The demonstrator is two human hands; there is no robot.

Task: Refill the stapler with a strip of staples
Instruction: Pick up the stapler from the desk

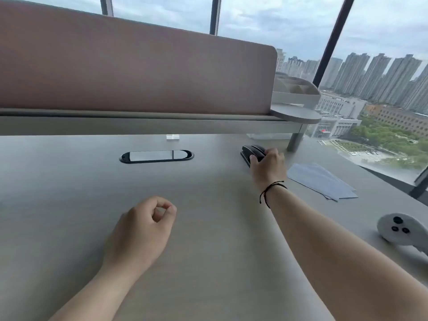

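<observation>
At two o'clock the right hand point(268, 166) wrapped its fingers over the black stapler point(253, 154), best gripped firmly around mid-body, while the left hand point(141, 230) rested loosely curled, empty.

We see bare forearms, no sleeves; right hand point(268, 167) wrist wears a thin black-and-red cord bracelet point(271, 189).

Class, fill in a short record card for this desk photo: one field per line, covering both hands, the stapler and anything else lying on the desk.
stapler: black stapler, far right of desk
right hand: right hand reaching out, fingers on the stapler
left hand: left hand loosely curled, holding nothing visible
papers: blue-grey sheets right of the stapler
other: white controller at right edge
staples: none clearly visible
</observation>
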